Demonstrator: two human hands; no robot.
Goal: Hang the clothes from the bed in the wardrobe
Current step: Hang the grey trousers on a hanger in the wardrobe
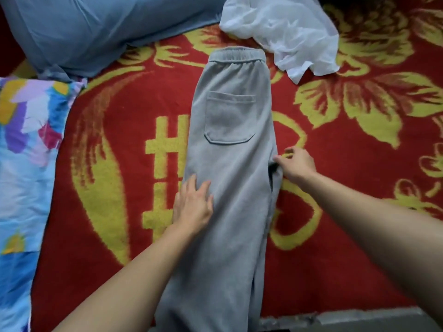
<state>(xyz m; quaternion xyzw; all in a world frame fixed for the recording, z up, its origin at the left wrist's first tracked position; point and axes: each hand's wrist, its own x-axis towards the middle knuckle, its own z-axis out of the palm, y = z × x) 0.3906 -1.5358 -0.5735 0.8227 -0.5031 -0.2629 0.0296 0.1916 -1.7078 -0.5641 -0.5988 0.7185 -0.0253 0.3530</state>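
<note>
a: where are they with it?
b: on the red woolly blanket with yellow flowers (347,144), the grey fleece sweatpants (230,164) lie folded leg on leg, waistband at the far end. it's the smoothing step, i'd say, with nothing hung yet.
a: and the hands?
b: left hand (193,207) flat, fingers spread, pressing the leg; right hand (296,165) curled, pinching the right edge. next it needs a hanger — none in sight.
</note>
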